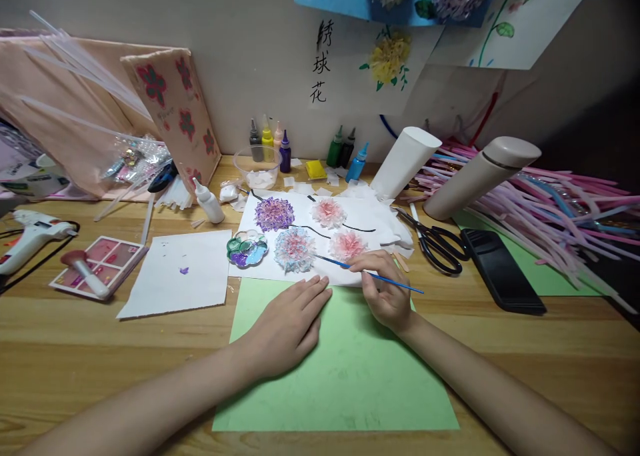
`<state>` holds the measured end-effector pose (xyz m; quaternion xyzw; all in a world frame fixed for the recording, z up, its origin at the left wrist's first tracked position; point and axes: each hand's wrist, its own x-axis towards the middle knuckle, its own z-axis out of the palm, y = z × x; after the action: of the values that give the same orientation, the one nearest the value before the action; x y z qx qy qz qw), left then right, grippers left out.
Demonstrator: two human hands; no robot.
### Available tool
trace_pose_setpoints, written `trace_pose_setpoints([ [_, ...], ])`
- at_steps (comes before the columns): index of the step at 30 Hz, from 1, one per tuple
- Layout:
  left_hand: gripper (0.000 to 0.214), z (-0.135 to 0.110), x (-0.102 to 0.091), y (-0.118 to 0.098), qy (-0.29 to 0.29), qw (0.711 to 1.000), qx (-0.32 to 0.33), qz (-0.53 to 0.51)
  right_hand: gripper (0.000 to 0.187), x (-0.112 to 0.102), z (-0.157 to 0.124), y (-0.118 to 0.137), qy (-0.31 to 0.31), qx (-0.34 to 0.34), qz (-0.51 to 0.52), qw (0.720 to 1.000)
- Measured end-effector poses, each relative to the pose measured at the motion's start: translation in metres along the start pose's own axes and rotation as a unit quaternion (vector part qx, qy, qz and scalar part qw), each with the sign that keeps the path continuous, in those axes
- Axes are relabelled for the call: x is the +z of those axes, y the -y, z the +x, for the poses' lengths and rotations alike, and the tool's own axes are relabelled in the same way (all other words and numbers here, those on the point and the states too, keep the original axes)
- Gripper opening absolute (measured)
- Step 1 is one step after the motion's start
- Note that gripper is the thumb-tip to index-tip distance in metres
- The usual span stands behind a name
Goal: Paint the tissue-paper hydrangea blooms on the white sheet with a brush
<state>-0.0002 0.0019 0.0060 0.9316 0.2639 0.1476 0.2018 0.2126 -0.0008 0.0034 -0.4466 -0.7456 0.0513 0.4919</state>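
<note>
My right hand [385, 289] pinches a thin blue paintbrush [395, 283]. Its tip points left and meets the right edge of a blue-and-pink paper flower [295, 248]; whether it touches cannot be made out. Flat on the lower edge of the white sheet [300, 279] and the green paper [320, 389] lies my left hand [290, 323], fingers stretched out. Also on the white sheet are a purple flower [275, 214], a pink flower [329, 212] and another pink one [347, 244] beside my right hand, with dark painted stems. A flower-shaped paint palette [247, 249] sits at the sheet's left edge.
Scissors [440, 246] and a black phone [503, 269] lie to the right. A tilted bottle [480, 176] and pipe cleaners [565, 203] are behind them. Paint bottles [285, 153] stand near the wall. On the left are a white paper [185, 289], makeup palette [100, 263] and glue gun [35, 239].
</note>
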Motion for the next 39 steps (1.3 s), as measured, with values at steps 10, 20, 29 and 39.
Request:
trace_pose_setpoints([
  [10,0.049,0.0002,-0.0006,-0.0006,0.017,1.0,-0.002,0.015,0.02,0.001,-0.0005,-0.0001,0.014,0.007,0.022,1.0],
  [20,0.049,0.0006,-0.0011,-0.0007,0.011,1.0,-0.004,0.003,0.017,0.0025,0.0001,-0.0017,0.042,0.025,0.041,0.998],
  [29,0.05,0.0,0.0005,-0.0001,0.012,1.0,-0.003,0.005,0.019,0.001,0.0001,-0.0007,0.052,0.019,0.022,0.998],
  [39,0.049,-0.0014,0.0016,0.0002,-0.003,1.0,-0.004,-0.015,0.021,0.0031,-0.0089,-0.0038,-0.024,0.005,0.041,0.999],
])
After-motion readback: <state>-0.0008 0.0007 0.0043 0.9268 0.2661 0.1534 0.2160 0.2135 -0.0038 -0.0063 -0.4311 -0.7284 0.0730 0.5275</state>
